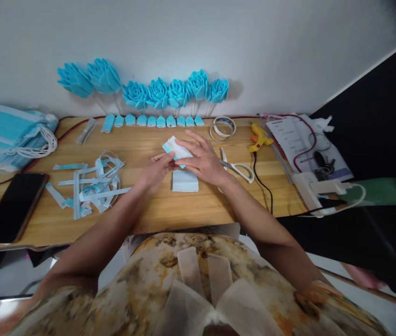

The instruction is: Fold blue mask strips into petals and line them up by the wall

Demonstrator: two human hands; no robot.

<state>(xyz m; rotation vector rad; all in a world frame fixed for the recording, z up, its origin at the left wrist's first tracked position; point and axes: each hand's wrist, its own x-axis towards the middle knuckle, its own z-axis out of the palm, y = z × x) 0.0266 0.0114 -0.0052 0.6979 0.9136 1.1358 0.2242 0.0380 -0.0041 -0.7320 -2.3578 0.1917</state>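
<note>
I find the left hand [157, 171] partly closed, its thumb pressing the near side of a folded blue-and-white piece [174, 143]. The right hand [203, 159] is half open, fingers spread across the same piece from the other side. I judge that one hand steadies while the other keeps the layers flat; how the fingertips meet underneath I cannot tell.

The piece is held just above the counter [170, 212], beyond a neat stack [185, 182] of similar material. I take the stack to be kept central for easy reach.

A row of folded blue pieces [151, 121] lies near the wall, apparently lined up to keep them orderly and out of the hands' way. Behind it, blue flowers [157, 94] stand on thin stems, their heads raised, probably to spare the petals from crushing.

Cut strips [76, 196] are heaped to the left, apart from the stack, seemingly so the two do not mix. Scissors [241, 171] lie beside the right forearm and a yellow glue gun [262, 138] farther right, both plausibly placed for that hand.
</note>
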